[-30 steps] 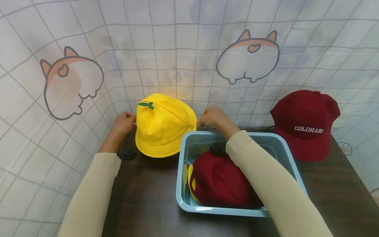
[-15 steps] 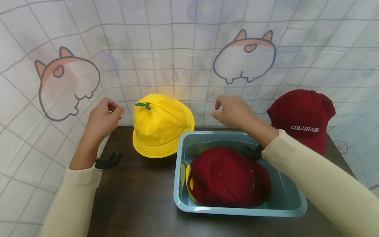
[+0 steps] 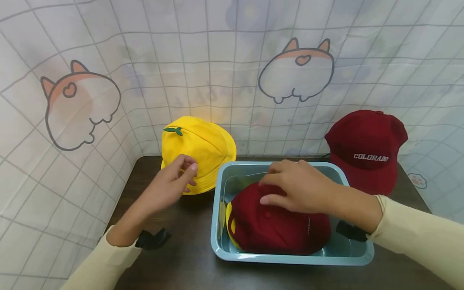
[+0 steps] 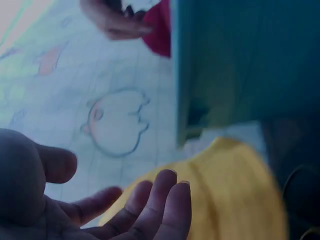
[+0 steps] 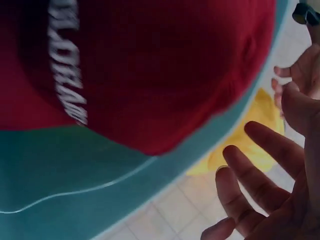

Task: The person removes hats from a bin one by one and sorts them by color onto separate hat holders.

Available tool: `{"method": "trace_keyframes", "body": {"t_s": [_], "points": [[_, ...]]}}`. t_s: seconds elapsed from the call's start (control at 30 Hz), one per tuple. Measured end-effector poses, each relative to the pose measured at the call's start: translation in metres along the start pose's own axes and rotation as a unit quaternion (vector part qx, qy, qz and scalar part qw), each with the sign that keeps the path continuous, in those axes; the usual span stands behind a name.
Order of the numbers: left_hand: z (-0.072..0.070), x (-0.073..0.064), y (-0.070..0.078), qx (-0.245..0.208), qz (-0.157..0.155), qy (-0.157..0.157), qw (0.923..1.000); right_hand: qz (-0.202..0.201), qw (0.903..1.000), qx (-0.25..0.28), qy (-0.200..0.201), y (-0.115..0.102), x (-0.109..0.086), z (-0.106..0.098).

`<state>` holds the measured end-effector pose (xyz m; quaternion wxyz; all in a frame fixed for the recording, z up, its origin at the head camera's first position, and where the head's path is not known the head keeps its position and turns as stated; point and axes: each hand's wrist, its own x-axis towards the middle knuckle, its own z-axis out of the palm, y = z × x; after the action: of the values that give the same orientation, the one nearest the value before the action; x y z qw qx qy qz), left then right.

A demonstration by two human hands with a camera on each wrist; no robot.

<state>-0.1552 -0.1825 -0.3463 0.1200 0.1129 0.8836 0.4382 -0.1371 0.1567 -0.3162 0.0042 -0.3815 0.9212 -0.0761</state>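
A blue plastic tub (image 3: 216, 217) holds a dark red cap (image 3: 279, 231), with the edge of something yellow (image 3: 232, 225) showing at the cap's left. My right hand (image 3: 297, 183) hovers over that cap, its fingers spread and loosely bent; the right wrist view shows a gap between fingers and cap. My left hand (image 3: 172, 181), fingers relaxed, is in front of a yellow bucket hat (image 3: 206, 145) with a green leaf sprout, on the table left of the tub. In the left wrist view the left palm (image 4: 30, 220) holds nothing.
Another dark red cap (image 3: 367, 149), lettered COLORADO, stands behind the tub's right end against a grid-patterned cloth (image 3: 232, 80). The dark wooden table (image 3: 174, 249) extends in front of the bucket hat. The cloth also lines the left side.
Both hands have left the sides of the yellow bucket hat. They first spread apart, then came forward: the right over the tub, the left in front of the hat. The hat stays in place.
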Motion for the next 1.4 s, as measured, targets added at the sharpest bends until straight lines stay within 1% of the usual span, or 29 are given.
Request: {"method": "trace_keyframes", "body": {"t_s": [0.07, 0.13, 0.27, 0.37, 0.5, 0.67, 0.8, 0.97, 1.2, 1.4], "points": [[0.017, -0.005, -0.002, -0.019, -0.002, -0.006, 0.9998, -0.015, 0.9997, -0.018, -0.008, -0.004, -0.008, 0.003], [0.031, -0.010, -0.003, -0.031, 0.004, -0.010, 0.9995, -0.030, 0.9987, -0.038, -0.016, -0.008, -0.014, 0.007], [0.057, -0.019, -0.005, -0.044, 0.010, -0.016, 0.9989, -0.060, 0.9953, -0.073, -0.022, -0.014, -0.024, 0.014], [0.072, -0.024, -0.007, -0.050, 0.013, -0.017, 0.9985, -0.083, 0.9914, -0.100, -0.015, -0.016, -0.029, 0.019], [0.086, -0.028, -0.009, -0.058, 0.018, -0.012, 0.9981, -0.120, 0.9823, -0.144, -0.002, -0.016, -0.032, 0.024], [0.093, -0.030, -0.010, -0.054, 0.012, -0.003, 0.9984, -0.171, 0.9651, -0.198, 0.011, -0.014, -0.031, 0.027], [0.097, -0.031, -0.011, -0.053, 0.002, -0.005, 0.9986, -0.189, 0.9584, -0.214, 0.006, -0.013, -0.031, 0.030], [0.102, -0.034, -0.015, -0.052, -0.004, -0.008, 0.9986, -0.188, 0.9574, -0.219, 0.000, -0.012, -0.030, 0.033], [0.106, -0.034, -0.018, -0.070, 0.003, -0.007, 0.9975, -0.185, 0.9589, -0.216, 0.000, -0.007, -0.027, 0.039], [0.107, -0.033, -0.020, -0.078, 0.006, -0.008, 0.9969, -0.191, 0.9605, -0.202, 0.009, -0.005, -0.028, 0.040]]}}
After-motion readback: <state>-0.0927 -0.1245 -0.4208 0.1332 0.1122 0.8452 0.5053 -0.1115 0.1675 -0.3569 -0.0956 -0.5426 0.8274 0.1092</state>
